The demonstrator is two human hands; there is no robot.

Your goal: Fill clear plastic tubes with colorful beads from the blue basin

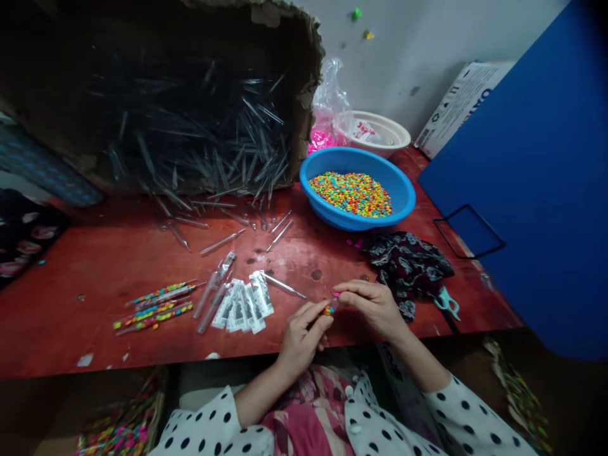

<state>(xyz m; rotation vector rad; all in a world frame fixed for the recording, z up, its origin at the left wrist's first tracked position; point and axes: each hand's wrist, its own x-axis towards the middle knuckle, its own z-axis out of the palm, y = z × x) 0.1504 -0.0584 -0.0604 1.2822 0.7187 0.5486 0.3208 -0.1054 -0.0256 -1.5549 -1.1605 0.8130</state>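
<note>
My left hand [301,335] and my right hand [373,304] meet at the near edge of the red table [71,304]. Together they pinch a small clear tube [329,308] filled with coloured beads, a pink bit at its end. The fingers of both hands are closed on it. Left of my hands lie several small printed packets [244,307] and a few empty clear tubes [213,288]. Further left lies a row of filled tubes [154,307] with coloured beads. A blue bowl [403,190] of multicoloured beads stands beyond my right hand.
A torn cardboard box [304,82] on its side spills several clear tubes [223,240] onto the table. A white bowl [396,133] and a plastic bag with pink pieces [327,120] stand behind. Dark patterned cloth [408,263], teal scissors [447,303] and a blue board [532,190] lie right.
</note>
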